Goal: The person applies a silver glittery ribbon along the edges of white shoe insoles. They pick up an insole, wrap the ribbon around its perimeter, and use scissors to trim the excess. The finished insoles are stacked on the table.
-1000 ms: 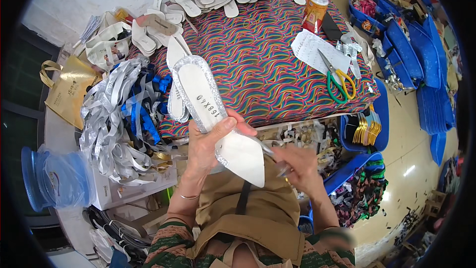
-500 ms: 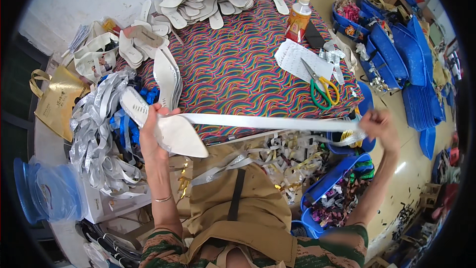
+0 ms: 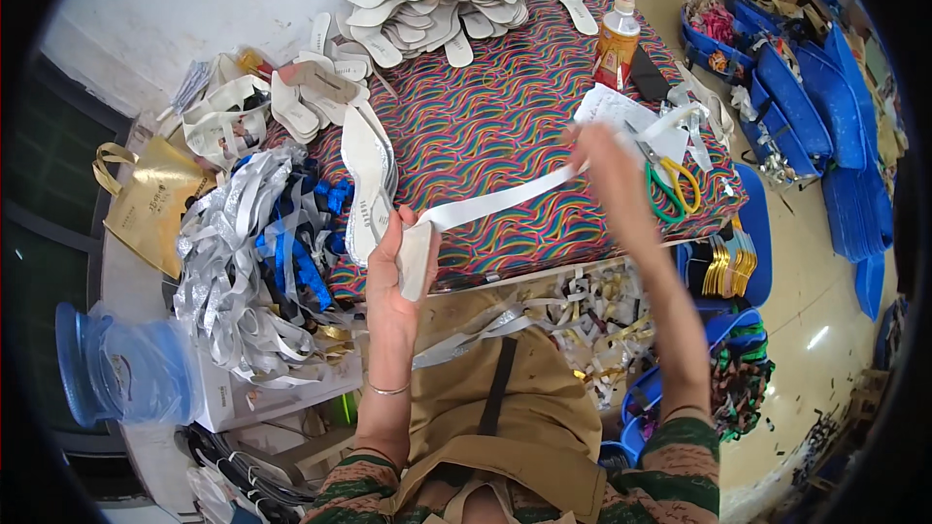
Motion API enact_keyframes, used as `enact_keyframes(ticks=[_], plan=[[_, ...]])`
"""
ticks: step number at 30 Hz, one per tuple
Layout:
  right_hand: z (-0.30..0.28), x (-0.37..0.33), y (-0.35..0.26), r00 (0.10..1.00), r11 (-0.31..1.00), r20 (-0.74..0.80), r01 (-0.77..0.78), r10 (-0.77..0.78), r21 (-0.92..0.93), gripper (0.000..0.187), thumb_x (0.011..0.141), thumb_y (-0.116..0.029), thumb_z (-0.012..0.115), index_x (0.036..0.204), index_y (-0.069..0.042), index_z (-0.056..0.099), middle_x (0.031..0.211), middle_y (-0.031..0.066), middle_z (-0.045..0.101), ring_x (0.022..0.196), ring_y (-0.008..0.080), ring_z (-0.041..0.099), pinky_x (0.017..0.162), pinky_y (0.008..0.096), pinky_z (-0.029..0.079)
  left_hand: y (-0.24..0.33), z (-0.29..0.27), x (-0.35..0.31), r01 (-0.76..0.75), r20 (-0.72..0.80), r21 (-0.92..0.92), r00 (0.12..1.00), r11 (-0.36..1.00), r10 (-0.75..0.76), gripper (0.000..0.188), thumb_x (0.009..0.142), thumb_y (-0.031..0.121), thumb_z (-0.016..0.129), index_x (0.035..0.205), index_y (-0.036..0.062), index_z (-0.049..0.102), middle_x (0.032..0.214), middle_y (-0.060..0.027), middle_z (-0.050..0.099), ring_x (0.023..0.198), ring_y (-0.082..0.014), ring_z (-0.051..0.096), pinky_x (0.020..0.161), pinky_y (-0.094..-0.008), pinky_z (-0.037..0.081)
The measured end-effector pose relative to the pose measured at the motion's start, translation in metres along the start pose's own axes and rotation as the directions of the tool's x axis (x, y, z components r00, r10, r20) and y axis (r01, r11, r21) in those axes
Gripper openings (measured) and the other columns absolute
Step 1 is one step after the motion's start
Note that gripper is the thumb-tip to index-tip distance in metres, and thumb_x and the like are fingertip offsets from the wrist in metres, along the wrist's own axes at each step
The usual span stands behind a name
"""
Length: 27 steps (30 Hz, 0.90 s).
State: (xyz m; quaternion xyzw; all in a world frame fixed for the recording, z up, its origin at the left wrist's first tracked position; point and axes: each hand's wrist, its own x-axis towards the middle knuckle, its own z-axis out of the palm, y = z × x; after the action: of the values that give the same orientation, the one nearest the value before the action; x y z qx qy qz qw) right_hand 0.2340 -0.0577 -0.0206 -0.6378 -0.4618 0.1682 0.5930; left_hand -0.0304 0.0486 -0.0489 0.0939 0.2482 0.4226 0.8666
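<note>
Ribbon stretches over the patterned counter from a white insole pinched in the left hand to the blurred right hand pinching it.

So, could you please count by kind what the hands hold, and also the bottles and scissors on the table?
Insole in left hand: 1
Strip in right hand: 1
Bottle: 1
Scissors: 1 pair
Total: 4

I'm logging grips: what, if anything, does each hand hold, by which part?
The left hand grips a white sole piece along its side, which end unclear; the blurred right hand holds a white strip, seemingly near its far end.
</note>
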Motion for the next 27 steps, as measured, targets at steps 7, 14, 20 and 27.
enact_keyframes(ticks=[7, 14, 20, 27], plan=[[0.103, -0.106, -0.027, 0.843, 0.316, 0.425, -0.523, 0.330, 0.792, 0.028, 0.101, -0.034, 0.046, 0.102, -0.007, 0.055, 0.065, 0.0002, 0.052, 0.048, 0.0037, 0.033, 0.043, 0.0208, 0.022, -0.001, 0.003, -0.003, -0.050, 0.019, -0.002, 0.999, 0.999, 0.050, 0.020, 0.097, 0.016, 0.055, 0.105, -0.0008, 0.061, 0.098, -0.0078, 0.068, 0.089, -0.0207, 0.068, 0.083, -0.0349, 0.060], [0.125, -0.110, -0.039, 0.842, 0.226, 0.302, -0.433, 0.448, 0.873, 0.021, 0.098, -0.026, 0.054, 0.088, -0.007, 0.054, 0.068, -0.0021, 0.049, 0.051, 0.0018, 0.032, 0.044, 0.0206, 0.022, -0.018, 0.017, -0.021, -0.189, 0.006, 0.205, 0.981, 0.960, 0.192, 0.016, 0.095, 0.022, 0.060, 0.100, 0.0067, 0.059, 0.088, -0.0029, 0.063, 0.088, -0.0210, 0.063, 0.082, -0.0381, 0.055], [0.126, -0.111, -0.039, 0.886, 0.293, 0.211, -0.349, 0.412, 0.890, 0.016, 0.097, -0.021, 0.056, 0.089, -0.007, 0.055, 0.077, -0.0045, 0.052, 0.065, 0.0027, 0.047, 0.057, 0.0216, 0.038, -0.024, 0.024, -0.032, -0.216, 0.038, 0.253, 0.976, 0.943, 0.214, 0.016, 0.096, 0.023, 0.057, 0.098, 0.0075, 0.058, 0.084, -0.0038, 0.060, 0.086, -0.0229, 0.063, 0.082, -0.0404, 0.054], [0.096, -0.094, -0.024, 0.923, 0.579, 0.150, -0.343, 0.355, 0.739, 0.016, 0.092, -0.015, 0.061, 0.096, 0.000, 0.058, 0.072, -0.0026, 0.056, 0.062, 0.0020, 0.047, 0.052, 0.0203, 0.033, -0.025, 0.030, -0.044, -0.248, 0.152, 0.370, 0.967, 0.895, 0.205, 0.020, 0.096, 0.021, 0.057, 0.103, 0.0026, 0.055, 0.088, -0.0175, 0.067, 0.087, -0.0303, 0.069, 0.074, -0.0427, 0.059]])
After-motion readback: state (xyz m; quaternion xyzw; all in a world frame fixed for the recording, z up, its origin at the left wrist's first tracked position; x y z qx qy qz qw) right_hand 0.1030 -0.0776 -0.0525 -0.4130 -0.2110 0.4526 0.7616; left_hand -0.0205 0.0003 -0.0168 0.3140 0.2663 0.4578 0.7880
